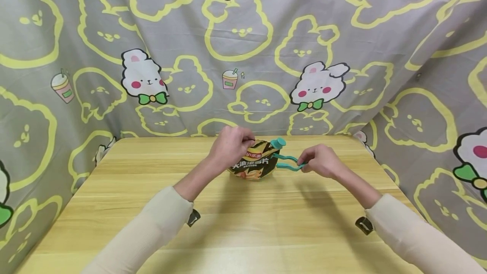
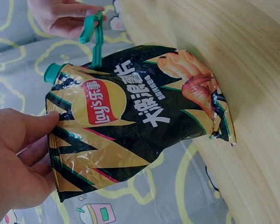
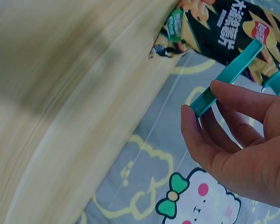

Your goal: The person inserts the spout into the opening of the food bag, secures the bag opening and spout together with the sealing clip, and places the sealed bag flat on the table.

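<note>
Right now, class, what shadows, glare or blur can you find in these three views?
Head view: soft dark shadows stretch across the table; left wrist view: small glints on the crinkled chip bag, its smallest print too soft to read; right wrist view: a blurry-edged shadow darkens the table's upper left.

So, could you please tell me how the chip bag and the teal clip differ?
The chip bag is broad and crinkled; the teal clip is narrow. The chip bag has black-and-gold print; the teal clip is plain. The left hand holds the chip bag, the right hand the teal clip. Both are held near one end.
</note>
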`<state>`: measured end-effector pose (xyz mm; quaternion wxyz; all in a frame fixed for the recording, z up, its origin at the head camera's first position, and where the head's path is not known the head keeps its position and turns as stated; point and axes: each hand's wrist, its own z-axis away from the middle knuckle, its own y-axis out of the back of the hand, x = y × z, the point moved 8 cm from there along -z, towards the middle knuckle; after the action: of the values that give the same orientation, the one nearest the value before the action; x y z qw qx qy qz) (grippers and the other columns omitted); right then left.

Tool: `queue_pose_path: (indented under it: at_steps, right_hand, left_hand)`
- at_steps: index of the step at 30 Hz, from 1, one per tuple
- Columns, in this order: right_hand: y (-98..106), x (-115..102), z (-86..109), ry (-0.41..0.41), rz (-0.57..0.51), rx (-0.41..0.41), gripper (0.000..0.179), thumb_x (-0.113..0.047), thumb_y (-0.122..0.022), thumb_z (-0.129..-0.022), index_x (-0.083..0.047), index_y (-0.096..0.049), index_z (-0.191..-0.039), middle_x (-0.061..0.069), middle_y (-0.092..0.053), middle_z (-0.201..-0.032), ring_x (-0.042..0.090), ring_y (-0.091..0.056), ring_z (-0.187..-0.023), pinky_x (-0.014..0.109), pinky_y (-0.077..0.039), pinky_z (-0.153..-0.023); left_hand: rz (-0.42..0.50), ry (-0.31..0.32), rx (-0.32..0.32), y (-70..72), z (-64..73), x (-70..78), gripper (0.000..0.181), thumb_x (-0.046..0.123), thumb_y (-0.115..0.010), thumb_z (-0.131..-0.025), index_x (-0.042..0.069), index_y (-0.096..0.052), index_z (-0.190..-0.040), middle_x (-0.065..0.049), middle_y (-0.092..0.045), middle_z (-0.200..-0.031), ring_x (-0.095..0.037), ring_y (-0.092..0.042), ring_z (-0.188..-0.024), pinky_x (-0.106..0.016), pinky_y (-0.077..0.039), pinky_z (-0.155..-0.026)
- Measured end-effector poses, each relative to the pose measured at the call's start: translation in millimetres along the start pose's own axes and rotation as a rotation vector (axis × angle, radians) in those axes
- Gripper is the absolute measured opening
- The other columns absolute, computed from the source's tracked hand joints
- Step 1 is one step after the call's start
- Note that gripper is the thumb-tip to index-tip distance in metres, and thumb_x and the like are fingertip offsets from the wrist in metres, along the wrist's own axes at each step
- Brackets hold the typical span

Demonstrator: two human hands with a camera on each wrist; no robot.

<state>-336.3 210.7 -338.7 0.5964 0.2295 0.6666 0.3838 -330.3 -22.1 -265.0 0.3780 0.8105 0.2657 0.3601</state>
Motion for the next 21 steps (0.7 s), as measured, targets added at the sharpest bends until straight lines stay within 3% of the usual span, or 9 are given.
queue_pose_path:
  at_steps: [21]
  right_hand:
    - [23.9, 10.1, -4.6, -0.006, 0.023, 0.061, 0.007, -0.007, -0.077, -0.081, -0.007, -0.077, -0.088, 0.001, -0.075, -0.082, 0.015, -0.063, -0.077, 0.031, -0.047, -0.071]
  left_hand:
    - [-0.011, -0.004, -0.002, -1.2, 0.2, -1.7, 0.008, 0.008, -0.073, -0.093, 0.009, -0.080, -0.089, -0.002, -0.078, -0.086, -0.013, -0.073, -0.075, -0.029, -0.060, -0.072]
